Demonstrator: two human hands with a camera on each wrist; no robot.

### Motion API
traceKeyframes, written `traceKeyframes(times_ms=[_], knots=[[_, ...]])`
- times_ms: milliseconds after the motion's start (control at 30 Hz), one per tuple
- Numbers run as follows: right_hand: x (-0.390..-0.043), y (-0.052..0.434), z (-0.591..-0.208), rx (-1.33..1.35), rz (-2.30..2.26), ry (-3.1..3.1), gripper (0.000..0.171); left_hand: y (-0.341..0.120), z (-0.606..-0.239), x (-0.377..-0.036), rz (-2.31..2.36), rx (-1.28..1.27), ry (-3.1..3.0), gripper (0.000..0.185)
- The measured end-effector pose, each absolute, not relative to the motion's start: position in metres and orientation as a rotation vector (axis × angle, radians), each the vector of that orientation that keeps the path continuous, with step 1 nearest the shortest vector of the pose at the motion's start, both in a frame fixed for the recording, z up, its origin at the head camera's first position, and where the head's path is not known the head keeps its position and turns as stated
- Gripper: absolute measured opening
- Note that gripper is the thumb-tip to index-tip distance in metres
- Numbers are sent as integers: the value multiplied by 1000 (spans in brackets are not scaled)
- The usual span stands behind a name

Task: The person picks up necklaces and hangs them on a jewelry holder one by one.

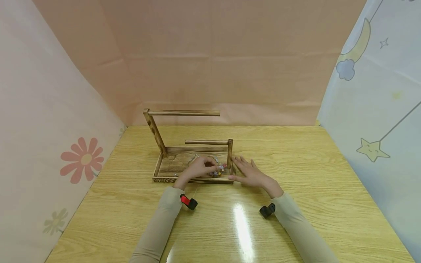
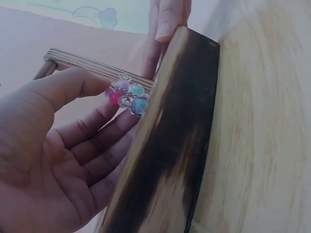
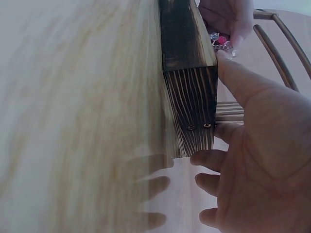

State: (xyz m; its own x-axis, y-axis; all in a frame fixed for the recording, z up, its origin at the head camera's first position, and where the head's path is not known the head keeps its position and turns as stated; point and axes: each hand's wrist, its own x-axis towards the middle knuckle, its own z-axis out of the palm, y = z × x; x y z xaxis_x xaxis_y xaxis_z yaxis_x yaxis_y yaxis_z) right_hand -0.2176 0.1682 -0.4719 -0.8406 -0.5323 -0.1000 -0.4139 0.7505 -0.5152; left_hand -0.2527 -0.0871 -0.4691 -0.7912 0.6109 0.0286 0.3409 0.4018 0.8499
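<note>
Left hand [image 1: 197,168] inside the wooden tray [image 1: 164,171], fingertips pinching a cluster of coloured beads on a chain [image 1: 218,170] at the tray's right end, just inside its front rail. Beads directly beneath those fingers, chain trailing back leftward across the tray floor. Right hand [image 1: 250,173] spread flat on the surface [image 1: 296,164], thumb against the tray's right wall, farther from the beads.

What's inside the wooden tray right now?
Inside the wooden tray: a beaded bracelet pinched by the left hand, plus a thin chain on the floor. The hand covers part of the tray floor beneath it.
</note>
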Motion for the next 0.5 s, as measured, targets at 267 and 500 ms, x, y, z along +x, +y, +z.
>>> traceKeyframes(times_ms=[267,500], knots=[[-218,168,-472,-746,-706,2710,82,-88,-467,-253,1453,744,2218,23],[-219,168,-474,-755,-712,2714,82,-88,-464,-251,1517,642,2148,26]])
